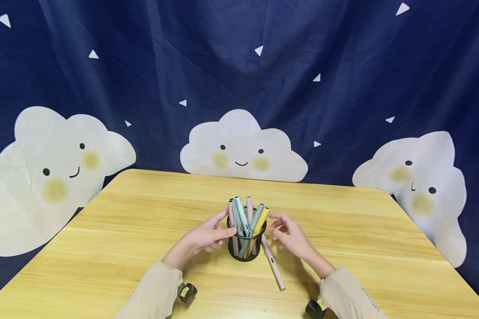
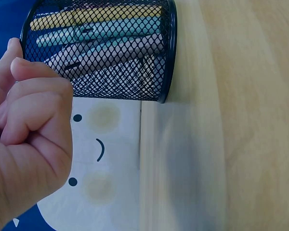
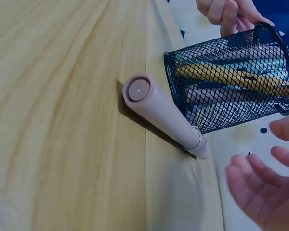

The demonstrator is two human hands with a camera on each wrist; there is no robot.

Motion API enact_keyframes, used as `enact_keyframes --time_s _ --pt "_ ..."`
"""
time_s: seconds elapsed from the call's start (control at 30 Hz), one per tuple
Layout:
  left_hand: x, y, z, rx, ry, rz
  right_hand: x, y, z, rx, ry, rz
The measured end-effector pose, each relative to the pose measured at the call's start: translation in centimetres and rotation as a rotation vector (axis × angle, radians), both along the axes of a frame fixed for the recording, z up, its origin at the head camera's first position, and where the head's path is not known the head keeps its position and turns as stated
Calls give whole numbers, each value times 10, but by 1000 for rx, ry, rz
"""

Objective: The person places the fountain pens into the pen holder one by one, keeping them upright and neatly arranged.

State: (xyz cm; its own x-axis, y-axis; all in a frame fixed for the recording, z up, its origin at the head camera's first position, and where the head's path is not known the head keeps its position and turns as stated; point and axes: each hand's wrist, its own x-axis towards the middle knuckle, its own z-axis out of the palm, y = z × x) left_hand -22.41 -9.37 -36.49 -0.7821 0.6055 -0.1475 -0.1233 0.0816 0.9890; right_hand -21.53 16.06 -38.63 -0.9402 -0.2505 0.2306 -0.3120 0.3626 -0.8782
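A black mesh pen holder (image 1: 244, 248) stands upright on the table, filled with several pens in pink, light blue, grey-green and yellow. At its left side, my left hand (image 1: 208, 233) holds the rim between thumb and forefinger, the other fingers curled in. My right hand (image 1: 290, 235) is just right of the holder, fingers loosely bent, with nothing in them; in the right wrist view a gap separates this hand (image 3: 272, 185) from the mesh. A pale pink pen (image 1: 274, 267) lies on the table beside the holder, its near end toward me.
The wooden table (image 1: 104, 248) extends around the pen holder on every side. Behind it hangs a dark blue curtain (image 1: 223, 66) printed with smiling white clouds and small triangles. A small black device (image 1: 187, 293) is strapped at the left wrist, another (image 1: 315, 309) at the right.
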Motion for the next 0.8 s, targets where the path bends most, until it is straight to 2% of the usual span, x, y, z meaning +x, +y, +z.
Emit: enact_keyframes --time_s 0.2,0.53,0.8 --pt "0 -1 -1 -1 0 -5 2 0 0 31 -81 75" --pt "0 -2 0 9 22 -37 0 5 -2 129 -127 163" --pt "2 0 3 -5 8 0 1 8 0 208 -203 212"
